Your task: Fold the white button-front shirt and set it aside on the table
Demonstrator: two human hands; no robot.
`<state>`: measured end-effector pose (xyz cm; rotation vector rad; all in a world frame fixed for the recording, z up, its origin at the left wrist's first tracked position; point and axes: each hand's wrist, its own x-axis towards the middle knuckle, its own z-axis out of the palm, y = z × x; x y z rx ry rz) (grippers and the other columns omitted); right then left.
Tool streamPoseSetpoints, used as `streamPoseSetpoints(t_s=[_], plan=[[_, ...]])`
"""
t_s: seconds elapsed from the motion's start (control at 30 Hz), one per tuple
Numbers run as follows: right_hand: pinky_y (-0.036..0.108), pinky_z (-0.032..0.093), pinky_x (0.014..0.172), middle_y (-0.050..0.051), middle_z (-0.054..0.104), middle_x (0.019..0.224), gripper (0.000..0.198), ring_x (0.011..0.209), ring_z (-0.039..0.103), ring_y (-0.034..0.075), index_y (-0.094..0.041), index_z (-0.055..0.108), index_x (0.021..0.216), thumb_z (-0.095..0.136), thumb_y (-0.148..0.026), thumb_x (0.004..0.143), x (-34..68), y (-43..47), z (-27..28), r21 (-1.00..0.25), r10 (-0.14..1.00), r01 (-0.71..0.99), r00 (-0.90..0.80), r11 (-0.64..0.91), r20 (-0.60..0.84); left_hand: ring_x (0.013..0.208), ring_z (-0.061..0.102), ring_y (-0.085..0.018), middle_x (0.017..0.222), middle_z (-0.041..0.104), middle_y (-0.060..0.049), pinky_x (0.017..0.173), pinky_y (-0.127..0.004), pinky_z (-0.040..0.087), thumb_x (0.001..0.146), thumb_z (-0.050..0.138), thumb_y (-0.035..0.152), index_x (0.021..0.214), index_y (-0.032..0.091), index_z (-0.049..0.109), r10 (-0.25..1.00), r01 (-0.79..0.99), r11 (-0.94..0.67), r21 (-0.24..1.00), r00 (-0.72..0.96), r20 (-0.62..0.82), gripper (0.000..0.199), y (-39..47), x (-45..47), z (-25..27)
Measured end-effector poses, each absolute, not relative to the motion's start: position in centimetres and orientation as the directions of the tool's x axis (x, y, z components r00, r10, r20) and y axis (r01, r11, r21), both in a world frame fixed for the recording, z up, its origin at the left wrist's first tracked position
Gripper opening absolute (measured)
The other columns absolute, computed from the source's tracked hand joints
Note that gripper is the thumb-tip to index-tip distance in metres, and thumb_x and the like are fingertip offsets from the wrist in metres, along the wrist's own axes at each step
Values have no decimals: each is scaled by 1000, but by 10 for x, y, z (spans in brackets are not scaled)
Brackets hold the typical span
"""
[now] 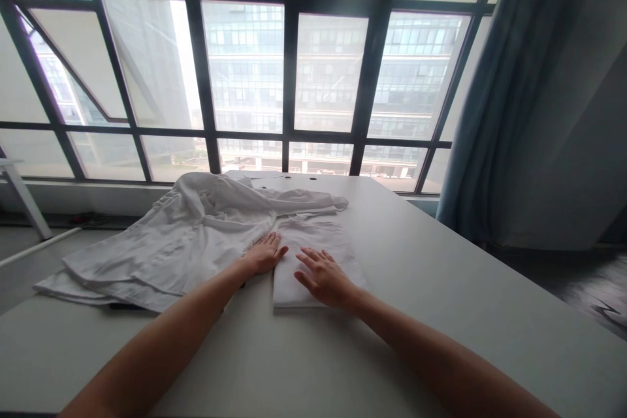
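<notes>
A folded white cloth (304,290), shaped into a flat rectangle, lies on the white table (416,261). My right hand (323,276) rests over it with the fingers spread. At the cloth's left edge is my left hand (264,253), fingers stretched out and laid flat, close to a loose white garment (161,245). That garment is spread in wrinkled layers to the left, with what looks like a sleeve (313,201) reaching right behind the folded cloth. Neither hand grips anything. What lies under my palms is hidden.
Large dark-framed windows (289,65) stand beyond the table, one tilted ajar at the left. A blue-grey curtain (494,130) hangs at the right. A white metal frame (24,199) stands at the left. Something dark (127,306) peeks out below the garment's front edge.
</notes>
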<state>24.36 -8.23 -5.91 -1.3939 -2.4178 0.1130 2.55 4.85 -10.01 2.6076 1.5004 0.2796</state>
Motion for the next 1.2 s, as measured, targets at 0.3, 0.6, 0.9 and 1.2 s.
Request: streamPoseSetpoints(t_s=[0.3,0.6,0.9,1.2], plan=[[51,27,117,15,44,152,60,140,38,33,-20,55,140,57,-58,93,238,-102,-55,-166,654,635,-708,754,266,150,23,-26,159,31,-18,122,-39,17,102,19,55,150,7,37,868,847,-496,191,482,120,70,26,21,-99],[48,30,115,12,53,144,51,134,46,31,-23,58,137,53,-54,97,240,-104,-54,-134,597,586,-745,799,298,148,27,-28,157,34,-19,121,-43,22,103,18,55,149,6,39,859,846,-508,159,486,159,71,23,20,-99],[52,30,116,10,51,147,48,140,39,31,-26,58,139,51,-49,97,312,-47,-56,-271,712,662,-679,699,179,147,30,-28,156,38,-17,120,-45,25,102,24,53,147,12,43,865,851,-497,169,470,176,64,22,22,-99],[46,43,105,16,65,127,61,117,60,35,-15,71,117,46,-66,93,437,-20,-36,-355,979,916,-205,186,-17,148,28,-28,157,36,-16,120,-47,24,103,23,53,146,16,44,867,858,-496,135,482,125,61,21,23,-94]])
